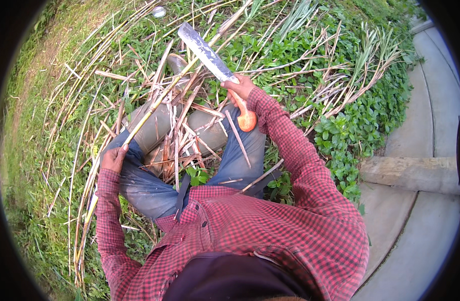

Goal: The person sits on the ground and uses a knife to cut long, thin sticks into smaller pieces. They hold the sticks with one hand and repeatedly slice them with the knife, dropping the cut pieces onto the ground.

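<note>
My left hand (113,158) is closed round a long, thin yellowish stalk (162,95), which slants from below that hand up to the far side. My right hand (240,88) grips a machete (205,52) with a worn, whitish-grey blade and an orange handle (246,119). The blade points to the far left and crosses over the stalk; whether they touch, I cannot tell. Brown split strips (182,120) lie between and across my legs, over the boots (157,128) and blue trousers.
Several long yellowish stalks (92,65) lie on the grass at left. Dry stalks and leaves (335,83) are heaped at far right among low green plants (350,130). A concrete channel (415,120) with a crossbar (413,174) runs along the right. A small clear round object (158,11) lies far off.
</note>
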Action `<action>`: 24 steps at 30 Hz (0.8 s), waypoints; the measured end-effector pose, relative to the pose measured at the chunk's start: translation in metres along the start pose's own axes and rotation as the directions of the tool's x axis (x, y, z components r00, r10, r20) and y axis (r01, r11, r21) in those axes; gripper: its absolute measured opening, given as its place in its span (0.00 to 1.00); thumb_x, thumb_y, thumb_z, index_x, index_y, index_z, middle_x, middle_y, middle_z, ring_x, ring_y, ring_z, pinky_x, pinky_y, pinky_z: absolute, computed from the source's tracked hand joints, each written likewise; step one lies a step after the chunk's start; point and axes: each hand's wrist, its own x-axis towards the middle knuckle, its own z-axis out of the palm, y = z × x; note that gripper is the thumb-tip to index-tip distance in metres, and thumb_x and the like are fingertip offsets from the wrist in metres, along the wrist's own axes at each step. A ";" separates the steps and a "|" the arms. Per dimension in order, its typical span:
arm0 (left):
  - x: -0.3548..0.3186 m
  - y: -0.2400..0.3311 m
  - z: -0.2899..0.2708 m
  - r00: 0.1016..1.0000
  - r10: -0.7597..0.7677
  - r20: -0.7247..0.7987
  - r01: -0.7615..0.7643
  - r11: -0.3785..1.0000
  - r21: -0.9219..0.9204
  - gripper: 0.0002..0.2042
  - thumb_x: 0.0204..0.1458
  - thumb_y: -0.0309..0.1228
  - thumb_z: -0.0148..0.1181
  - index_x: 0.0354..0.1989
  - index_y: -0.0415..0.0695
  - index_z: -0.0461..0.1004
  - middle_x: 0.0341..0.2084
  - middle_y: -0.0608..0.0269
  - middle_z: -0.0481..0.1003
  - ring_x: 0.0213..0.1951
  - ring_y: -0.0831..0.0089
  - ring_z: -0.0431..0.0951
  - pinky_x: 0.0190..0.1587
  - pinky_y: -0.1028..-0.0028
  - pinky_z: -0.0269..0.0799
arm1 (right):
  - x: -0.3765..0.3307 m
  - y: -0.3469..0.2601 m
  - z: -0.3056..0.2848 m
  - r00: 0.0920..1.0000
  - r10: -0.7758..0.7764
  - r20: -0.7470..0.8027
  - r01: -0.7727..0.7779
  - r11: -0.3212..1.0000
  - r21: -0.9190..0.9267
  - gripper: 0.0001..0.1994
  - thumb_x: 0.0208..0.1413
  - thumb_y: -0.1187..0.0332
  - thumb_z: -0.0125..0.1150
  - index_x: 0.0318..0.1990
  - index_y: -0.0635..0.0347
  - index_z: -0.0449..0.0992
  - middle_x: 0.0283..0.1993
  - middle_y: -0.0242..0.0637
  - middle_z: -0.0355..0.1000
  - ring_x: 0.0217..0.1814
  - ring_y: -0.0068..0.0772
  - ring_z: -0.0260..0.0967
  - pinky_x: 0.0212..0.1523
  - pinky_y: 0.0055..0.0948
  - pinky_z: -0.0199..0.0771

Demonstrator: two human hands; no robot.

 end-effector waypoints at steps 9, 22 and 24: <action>0.009 -0.004 -0.004 0.998 -0.023 0.060 0.025 0.999 -0.031 0.26 0.52 0.51 0.48 0.12 0.42 0.59 0.08 0.70 0.56 0.15 0.77 0.55 0.20 0.74 0.51 | 0.010 -0.001 -0.006 0.999 0.014 -0.048 -0.002 0.973 0.232 0.16 0.46 0.63 0.59 0.39 0.61 0.66 0.18 0.36 0.65 0.14 0.26 0.63 0.13 0.28 0.66; -0.037 0.040 0.041 0.917 0.280 -0.283 -0.055 0.793 0.607 0.16 0.50 0.47 0.51 0.24 0.46 0.64 0.17 0.57 0.72 0.21 0.56 0.73 0.20 0.61 0.65 | -0.002 -0.040 -0.033 0.969 0.024 -0.247 -0.047 0.995 -0.089 0.13 0.49 0.63 0.57 0.35 0.63 0.66 0.18 0.36 0.64 0.13 0.29 0.63 0.14 0.29 0.68; -0.037 0.038 0.043 0.899 0.317 -0.300 -0.067 0.780 0.623 0.16 0.50 0.47 0.52 0.23 0.46 0.63 0.16 0.59 0.72 0.19 0.59 0.73 0.19 0.63 0.65 | -0.001 -0.042 -0.038 0.970 0.017 -0.241 -0.053 0.988 -0.145 0.14 0.49 0.63 0.57 0.35 0.64 0.66 0.17 0.36 0.64 0.13 0.29 0.64 0.13 0.29 0.68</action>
